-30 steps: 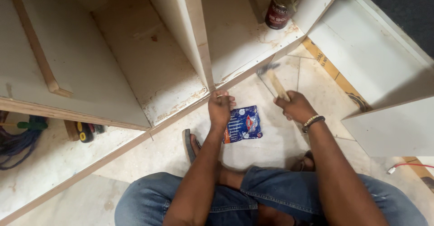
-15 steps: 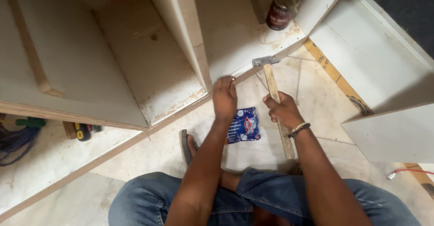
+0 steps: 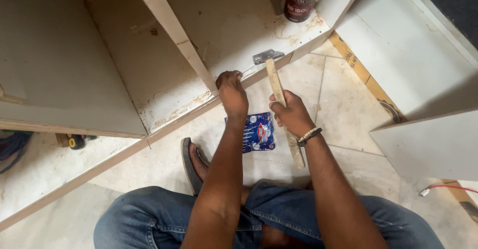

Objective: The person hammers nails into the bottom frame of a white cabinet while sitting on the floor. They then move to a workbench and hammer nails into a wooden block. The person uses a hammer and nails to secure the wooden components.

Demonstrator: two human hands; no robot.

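The right hand (image 3: 293, 114) is wrapped around the pale, worn wooden handle of a hammer (image 3: 279, 92), fingers clamped shut on it about midway along; the handle's butt end sticks out below the wrist, past a beaded bracelet (image 3: 308, 135). The hammer's grey metal head (image 3: 267, 56) lies over the front edge of the cabinet (image 3: 239, 35), a white laminated board carcass with chipped, rust-stained patches along its floor and a raw plywood edge showing.

The left hand (image 3: 232, 92) rests at that same front edge, just left of the hammer head, its fingers curled together and pinched at the board (probably on a small nail, though it is too small to make out for sure).

Between the two forearms, on the mottled cream floor tiles (image 3: 348, 94), lies a crinkled blue plastic packet (image 3: 257, 132). A dark red tin (image 3: 300, 2) with a metal lid stands inside the cabinet, well back from the hammer. The person sits cross-legged in blue jeans (image 3: 149, 219), a dark sandal (image 3: 190, 162) on the foot near the left arm.
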